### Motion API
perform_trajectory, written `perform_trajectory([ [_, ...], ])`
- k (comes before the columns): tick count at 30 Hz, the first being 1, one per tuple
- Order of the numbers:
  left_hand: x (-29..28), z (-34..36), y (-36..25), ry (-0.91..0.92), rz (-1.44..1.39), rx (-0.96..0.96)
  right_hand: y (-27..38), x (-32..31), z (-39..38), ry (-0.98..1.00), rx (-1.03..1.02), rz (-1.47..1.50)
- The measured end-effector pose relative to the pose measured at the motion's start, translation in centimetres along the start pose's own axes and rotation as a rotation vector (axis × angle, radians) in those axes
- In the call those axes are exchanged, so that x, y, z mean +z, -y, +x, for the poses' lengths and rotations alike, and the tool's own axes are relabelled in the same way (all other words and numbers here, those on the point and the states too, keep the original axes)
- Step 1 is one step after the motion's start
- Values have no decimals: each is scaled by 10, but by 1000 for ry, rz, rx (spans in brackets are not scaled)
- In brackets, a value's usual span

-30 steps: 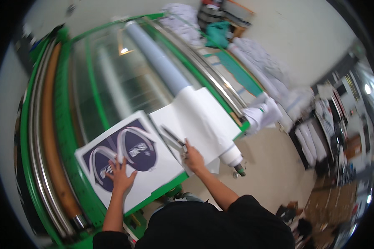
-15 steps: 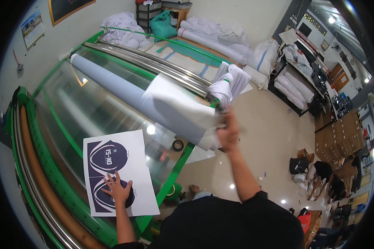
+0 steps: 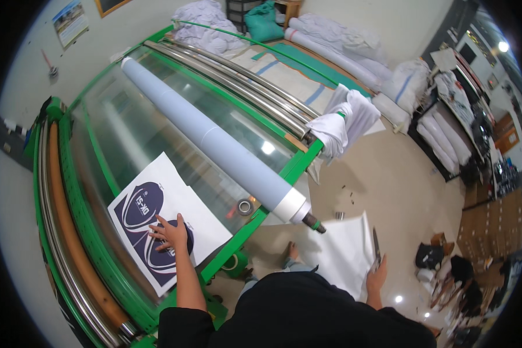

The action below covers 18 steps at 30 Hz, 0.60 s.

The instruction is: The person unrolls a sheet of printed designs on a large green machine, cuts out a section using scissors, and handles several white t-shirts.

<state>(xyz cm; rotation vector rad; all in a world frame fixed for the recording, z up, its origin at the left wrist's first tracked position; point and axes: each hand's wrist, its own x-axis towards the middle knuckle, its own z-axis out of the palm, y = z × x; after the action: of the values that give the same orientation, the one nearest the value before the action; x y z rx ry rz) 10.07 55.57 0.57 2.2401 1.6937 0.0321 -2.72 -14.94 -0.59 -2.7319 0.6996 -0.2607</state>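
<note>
Green machine (image 3: 298, 168), one printed sheet (image 3: 204, 221), two hands (image 3: 171, 235) (image 3: 377, 276)

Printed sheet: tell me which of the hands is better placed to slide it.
Left, most likely: the left hand lies spread on the printed sheet, while the right hand is away from it, holding scissors.

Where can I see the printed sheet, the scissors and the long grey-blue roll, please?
Printed sheet (image 3: 177, 194): head view, on its blank white part.
Scissors (image 3: 377, 246): head view, on the dark blade.
Long grey-blue roll (image 3: 206, 132): head view, near its mid-length.
</note>
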Motion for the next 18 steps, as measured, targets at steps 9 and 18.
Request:
perform_trajectory([
  [9,43,-144,-73,42,-132,1041,-19,11,116,245,1,150],
  [18,70,-175,-93,1,-283,1054,225,-9,190,709,-344,1046],
])
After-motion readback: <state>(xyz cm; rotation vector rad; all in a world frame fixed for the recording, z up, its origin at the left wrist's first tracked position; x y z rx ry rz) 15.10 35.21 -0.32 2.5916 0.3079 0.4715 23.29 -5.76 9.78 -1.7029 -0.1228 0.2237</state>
